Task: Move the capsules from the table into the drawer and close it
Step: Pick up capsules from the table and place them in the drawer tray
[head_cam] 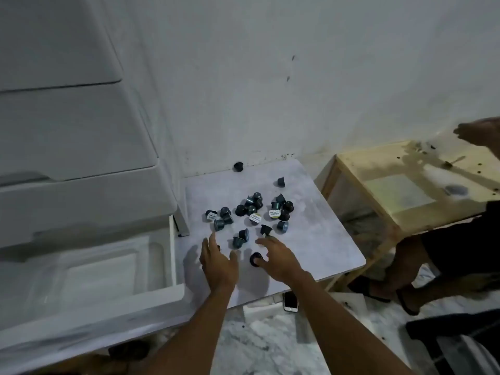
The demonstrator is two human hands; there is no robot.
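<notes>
Both hands hover spread over the near part of the surface [324, 239], the left hand [219, 262] empty and the right hand [278, 258] with fingers touching one dark capsule [255, 259]. Just beyond lie the scattered capsules [251, 212]. The open drawer [151, 304] at left looks empty, so the work has barely begun.

White printed lids on a few capsules [255, 218], lettering too small and blurred to read, no other text
</notes>
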